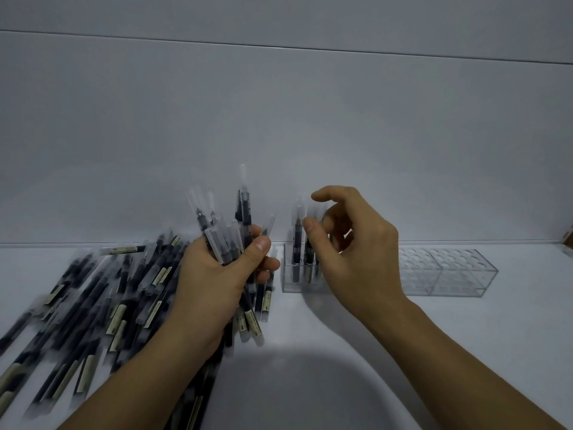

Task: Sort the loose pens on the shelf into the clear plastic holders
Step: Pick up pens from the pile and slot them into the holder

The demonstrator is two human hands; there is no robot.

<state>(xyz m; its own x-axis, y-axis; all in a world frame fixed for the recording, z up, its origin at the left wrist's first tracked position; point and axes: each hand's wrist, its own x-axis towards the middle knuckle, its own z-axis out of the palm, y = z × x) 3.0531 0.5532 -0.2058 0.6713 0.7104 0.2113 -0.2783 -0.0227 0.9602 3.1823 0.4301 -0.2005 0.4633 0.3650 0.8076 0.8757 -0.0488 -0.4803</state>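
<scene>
Several black pens with clear caps lie in a loose pile on the left of the white shelf. My left hand grips a bundle of these pens, caps pointing up. Just to its right stands a clear plastic holder with a few pens upright in it, one of them at its left. My right hand is over that holder. Its thumb and a curled finger pinch an upright pen whose lower end sits in the holder; the index finger is lifted. My hand hides the holder's right part.
Two more clear holders with round holes in their tops stand empty in a row to the right. A plain white wall rises directly behind the shelf. A brown object shows at the right edge.
</scene>
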